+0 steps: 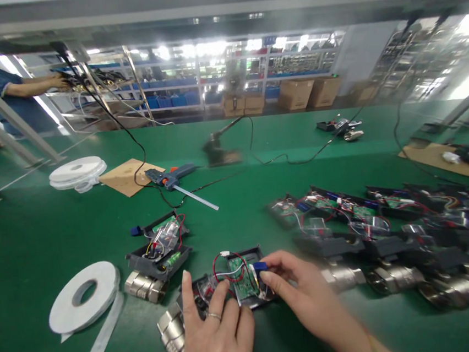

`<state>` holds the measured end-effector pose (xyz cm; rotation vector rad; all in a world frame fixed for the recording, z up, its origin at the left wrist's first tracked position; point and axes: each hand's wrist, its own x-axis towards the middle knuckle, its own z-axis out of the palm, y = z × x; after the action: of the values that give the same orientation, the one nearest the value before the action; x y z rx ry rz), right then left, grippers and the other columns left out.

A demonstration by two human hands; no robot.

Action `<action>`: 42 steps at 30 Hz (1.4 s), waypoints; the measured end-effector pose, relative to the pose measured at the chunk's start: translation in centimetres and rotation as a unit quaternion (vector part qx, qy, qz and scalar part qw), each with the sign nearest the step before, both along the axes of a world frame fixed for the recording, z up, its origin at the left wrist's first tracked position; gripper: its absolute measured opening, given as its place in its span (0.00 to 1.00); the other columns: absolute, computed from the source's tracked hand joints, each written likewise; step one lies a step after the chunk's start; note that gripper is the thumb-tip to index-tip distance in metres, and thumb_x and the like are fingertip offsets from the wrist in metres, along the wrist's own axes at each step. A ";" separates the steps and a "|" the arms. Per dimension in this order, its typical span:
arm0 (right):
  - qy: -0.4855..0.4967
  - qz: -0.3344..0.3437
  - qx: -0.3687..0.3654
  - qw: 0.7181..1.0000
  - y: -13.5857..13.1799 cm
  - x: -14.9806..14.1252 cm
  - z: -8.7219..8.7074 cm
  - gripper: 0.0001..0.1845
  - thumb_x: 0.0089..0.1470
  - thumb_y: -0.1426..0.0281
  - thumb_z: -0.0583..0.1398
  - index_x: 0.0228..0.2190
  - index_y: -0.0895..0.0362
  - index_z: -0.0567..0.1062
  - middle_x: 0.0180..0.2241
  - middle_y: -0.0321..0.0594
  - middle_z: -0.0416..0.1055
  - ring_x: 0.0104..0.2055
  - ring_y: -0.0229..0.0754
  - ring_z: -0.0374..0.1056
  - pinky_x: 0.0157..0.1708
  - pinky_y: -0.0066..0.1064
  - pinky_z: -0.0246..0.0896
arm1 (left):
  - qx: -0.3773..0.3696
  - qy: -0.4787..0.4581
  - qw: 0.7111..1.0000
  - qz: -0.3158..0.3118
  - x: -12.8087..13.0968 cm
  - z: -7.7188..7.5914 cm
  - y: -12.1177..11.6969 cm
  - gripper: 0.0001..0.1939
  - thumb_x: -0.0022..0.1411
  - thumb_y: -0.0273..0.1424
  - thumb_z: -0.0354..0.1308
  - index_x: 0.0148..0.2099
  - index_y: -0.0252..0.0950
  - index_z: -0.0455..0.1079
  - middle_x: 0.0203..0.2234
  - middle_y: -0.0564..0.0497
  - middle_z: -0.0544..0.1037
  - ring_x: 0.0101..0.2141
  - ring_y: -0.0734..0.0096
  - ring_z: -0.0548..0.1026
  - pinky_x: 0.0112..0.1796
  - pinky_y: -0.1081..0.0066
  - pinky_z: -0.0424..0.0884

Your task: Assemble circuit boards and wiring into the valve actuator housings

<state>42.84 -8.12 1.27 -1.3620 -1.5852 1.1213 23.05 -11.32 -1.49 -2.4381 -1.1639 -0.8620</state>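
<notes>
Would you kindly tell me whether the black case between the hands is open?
Open; the case has its green circuit board exposed.

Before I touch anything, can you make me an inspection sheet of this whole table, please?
Surface: green tabletop.
Job's things: open black case with a green circuit board and a small blue part.
Clutter: white tape roll, glue gun, and more open units at right, blurred.
Hands: left hand lies over the case, fingers spread; right hand pinches the blue part.
Cables: thin black cable across the back.
Surroundings: shelves, cardboard boxes, another person's arm.
</notes>
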 end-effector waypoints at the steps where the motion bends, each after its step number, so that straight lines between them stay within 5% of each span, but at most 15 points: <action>1: 0.049 -0.008 -0.032 0.998 0.1 -0.1 -0.3 0.14 0.60 0.58 0.61 0.36 0.57 0.75 0.28 0.37 0.75 0.29 0.40 0.71 0.29 0.30 0.66 | -0.001 0.003 1.000 0.004 0.1 0.0 0.0 0.19 0.73 0.27 0.45 0.37 0.37 0.76 0.30 0.51 0.80 0.46 0.58 0.76 0.64 0.29 0.35; 5: 0.186 -0.038 -0.134 0.973 0.2 -0.8 -1.0 0.26 0.55 0.47 0.63 0.39 0.56 0.68 0.30 0.37 0.75 0.23 0.37 0.72 0.21 0.26 0.65 | 0.005 0.005 1.000 0.009 0.2 0.0 0.2 0.20 0.72 0.25 0.44 0.35 0.37 0.76 0.29 0.51 0.79 0.45 0.59 0.75 0.64 0.29 0.36; 9: 0.226 -0.056 -0.172 0.957 0.1 -1.2 -0.7 0.30 0.52 0.43 0.65 0.39 0.55 0.66 0.37 0.41 0.78 0.35 0.43 0.78 0.33 0.31 0.73 | 0.019 0.007 1.000 0.008 0.2 -0.1 0.3 0.21 0.72 0.26 0.43 0.34 0.38 0.76 0.28 0.51 0.78 0.44 0.60 0.75 0.65 0.30 0.35; 12: 0.156 -0.022 -0.134 0.978 -0.1 -0.9 -0.5 0.26 0.57 0.45 0.61 0.39 0.54 0.65 0.35 0.42 0.78 0.38 0.45 0.77 0.40 0.36 0.73 | 0.015 0.008 1.000 0.009 0.2 0.1 0.3 0.21 0.73 0.26 0.43 0.34 0.38 0.76 0.29 0.51 0.79 0.45 0.60 0.75 0.65 0.30 0.35; 16: 0.000 0.056 -0.044 0.997 -0.3 -0.3 0.2 0.12 0.67 0.58 0.54 0.39 0.54 0.68 0.32 0.38 0.77 0.35 0.43 0.75 0.36 0.33 0.68 | 0.005 -0.002 1.000 0.011 0.2 0.1 0.2 0.21 0.73 0.27 0.43 0.35 0.37 0.77 0.29 0.50 0.79 0.45 0.60 0.75 0.65 0.30 0.36; 23: -0.206 0.118 0.097 0.967 -1.0 0.0 0.3 0.06 0.66 0.71 0.55 0.41 0.54 0.73 0.40 0.39 0.75 0.41 0.45 0.71 0.41 0.34 0.62 | 0.024 -0.044 0.999 -0.012 0.1 -0.4 0.3 0.18 0.73 0.27 0.46 0.35 0.36 0.77 0.30 0.52 0.81 0.46 0.59 0.77 0.64 0.29 0.39; 30: -0.273 0.146 0.148 0.939 -0.9 -0.6 -1.0 0.06 0.64 0.74 0.57 0.39 0.54 0.74 0.38 0.39 0.73 0.40 0.45 0.67 0.38 0.34 0.59 | 0.030 -0.062 0.997 -0.021 0.1 -0.6 0.6 0.18 0.73 0.27 0.48 0.34 0.36 0.77 0.30 0.55 0.82 0.45 0.62 0.78 0.66 0.34 0.38; 42: -0.283 0.206 0.117 0.929 0.1 -0.9 -0.3 0.12 0.64 0.74 0.54 0.34 0.54 0.78 0.35 0.40 0.74 0.40 0.45 0.65 0.37 0.34 0.59 | -0.001 -0.079 0.997 -0.010 0.2 -0.7 0.4 0.13 0.70 0.25 0.54 0.33 0.37 0.74 0.28 0.59 0.82 0.45 0.66 0.80 0.68 0.37 0.38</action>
<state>41.98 -8.05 0.99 -1.2874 -2.4273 0.7526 23.29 -10.89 -2.20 -2.4229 -1.1954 -1.0761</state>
